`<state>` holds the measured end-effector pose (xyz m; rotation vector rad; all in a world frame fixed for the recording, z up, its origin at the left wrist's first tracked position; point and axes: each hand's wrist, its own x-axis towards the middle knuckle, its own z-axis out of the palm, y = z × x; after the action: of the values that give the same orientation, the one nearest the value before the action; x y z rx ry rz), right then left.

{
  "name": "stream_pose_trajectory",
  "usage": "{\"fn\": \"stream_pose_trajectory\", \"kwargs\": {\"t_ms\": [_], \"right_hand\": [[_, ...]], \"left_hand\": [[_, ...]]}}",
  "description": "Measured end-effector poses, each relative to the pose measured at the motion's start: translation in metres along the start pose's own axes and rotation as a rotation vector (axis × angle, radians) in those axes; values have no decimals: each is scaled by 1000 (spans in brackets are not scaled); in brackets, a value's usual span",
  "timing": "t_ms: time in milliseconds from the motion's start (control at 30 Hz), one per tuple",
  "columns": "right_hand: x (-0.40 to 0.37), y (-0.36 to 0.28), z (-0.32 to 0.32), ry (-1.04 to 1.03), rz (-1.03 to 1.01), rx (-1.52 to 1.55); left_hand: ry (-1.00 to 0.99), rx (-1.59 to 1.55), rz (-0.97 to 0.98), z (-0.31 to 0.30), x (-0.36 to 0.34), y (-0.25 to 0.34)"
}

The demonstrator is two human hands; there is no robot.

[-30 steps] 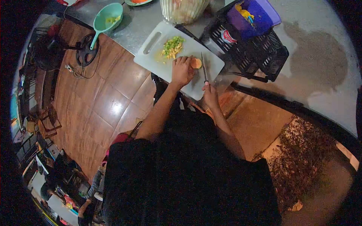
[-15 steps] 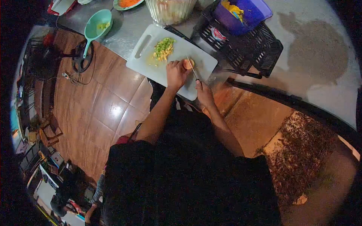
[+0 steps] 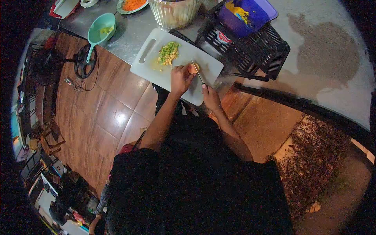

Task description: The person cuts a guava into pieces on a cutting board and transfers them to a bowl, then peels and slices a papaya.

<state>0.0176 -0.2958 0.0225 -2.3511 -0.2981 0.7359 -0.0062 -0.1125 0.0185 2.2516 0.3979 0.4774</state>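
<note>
Closed round an orange piece of food (image 3: 193, 68), my left hand (image 3: 181, 79) is over the white cutting board (image 3: 206, 62). My right hand (image 3: 211, 97) grips the handle of a knife (image 3: 198, 73), whose blade lies against the orange piece. Chopped green bits (image 3: 169, 51) and yellowish bits (image 3: 167, 60) form a small pile on the board, up and left of my hands.
A green strainer (image 3: 94, 34) sits at the table's left edge. Behind the board are a plate of orange shreds (image 3: 133, 4) and a clear ribbed bowl (image 3: 172, 15). A purple container (image 3: 256, 17) rests on a black crate (image 3: 270, 51) at right.
The view has shifted slightly. Both hands stay at the orange piece, and the knife blade has moved only slightly against it.
</note>
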Motion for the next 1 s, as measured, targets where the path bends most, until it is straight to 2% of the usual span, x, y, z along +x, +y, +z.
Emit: {"fn": "stream_pose_trajectory", "kwargs": {"t_ms": [300,400,700,800,867,1000], "right_hand": [[-1,6,5,-63,-19,-8],[-4,5,9,22,-108,-102],[-4,-18,-4,-16,-17,-126],[-6,-25,-5,-31,33,-143],[-6,-30,-10,-59,36,-85],[-3,-26,-4,-49,61,-150]], "left_hand": [[6,-63,13,-5,2,3],[28,-79,33,-4,0,4],[27,-83,1,0,2,0],[-34,-70,-17,-1,0,-2],[28,-45,42,5,-2,-9],[-12,-33,53,5,-1,-14]]}}
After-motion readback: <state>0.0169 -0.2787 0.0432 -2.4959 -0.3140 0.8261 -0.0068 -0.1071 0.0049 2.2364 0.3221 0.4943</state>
